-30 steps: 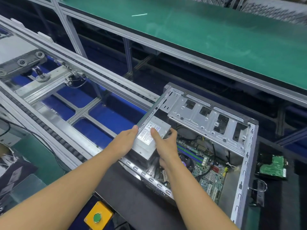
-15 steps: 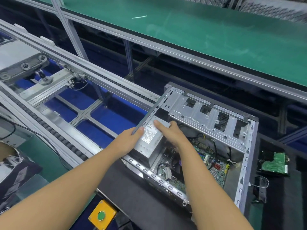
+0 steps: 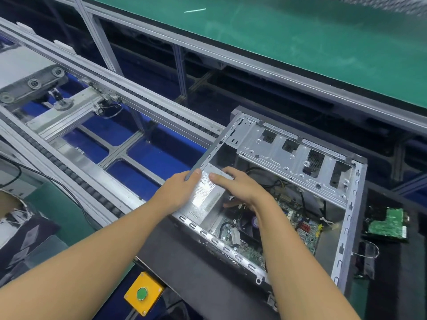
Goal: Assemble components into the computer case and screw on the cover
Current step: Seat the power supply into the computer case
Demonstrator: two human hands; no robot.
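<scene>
An open metal computer case (image 3: 346, 218) lies on its side on a dark mat. Inside it are a green motherboard (image 3: 300, 220) and black cables. A grey power supply (image 3: 205, 199) with a white label sits low in the case's near left corner. My left hand (image 3: 178, 192) grips the case's left wall, thumb on the rim; its fingers are hidden outside the wall. My right hand (image 3: 240, 188) holds the power supply, fingers lying over its top and thumb against its inner side.
A hard drive (image 3: 388, 225) with a green board lies on the mat to the right of the case. A yellow box with a green button (image 3: 142, 293) sits at the near edge. A roller conveyor frame (image 3: 92, 139) runs on the left, and a green bench (image 3: 300, 42) stands behind.
The power supply has gone from raised above the rim down into the case's left corner. My left hand has shifted from the supply's side to the case wall.
</scene>
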